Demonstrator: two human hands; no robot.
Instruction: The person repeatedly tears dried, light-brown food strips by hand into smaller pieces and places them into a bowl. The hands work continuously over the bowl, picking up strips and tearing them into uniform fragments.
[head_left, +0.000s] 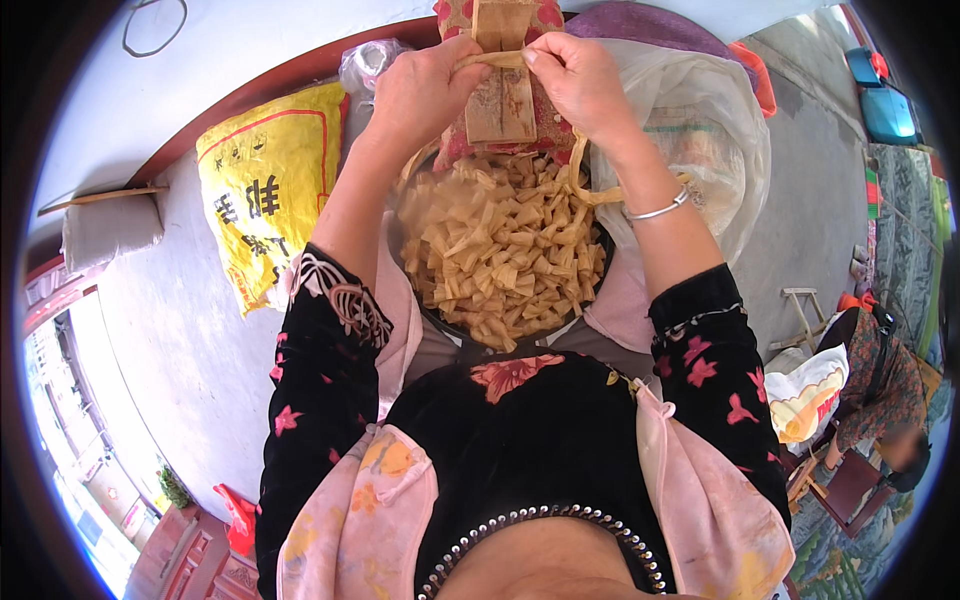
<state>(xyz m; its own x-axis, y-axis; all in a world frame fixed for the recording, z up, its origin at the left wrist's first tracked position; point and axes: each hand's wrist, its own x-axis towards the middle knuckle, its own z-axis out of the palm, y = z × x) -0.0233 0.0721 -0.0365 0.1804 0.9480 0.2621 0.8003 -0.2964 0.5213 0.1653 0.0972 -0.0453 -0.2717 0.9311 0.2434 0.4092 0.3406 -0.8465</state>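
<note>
A strip of dried, straw-coloured plant leaf or husk is pinched between my left hand and my right hand. Both hands are above a wooden block that lies on a red and tan patterned cushion. Below the cushion, a dark round pan in my lap holds many folded or knotted pieces of the same material. A twisted braid of it hangs beside my right wrist, which wears a silver bangle.
A yellow woven sack with printing lies at the left. At the right stands a clear plastic bag with contents, before a purple round thing. Farther right are a small wooden stool and another person, seated.
</note>
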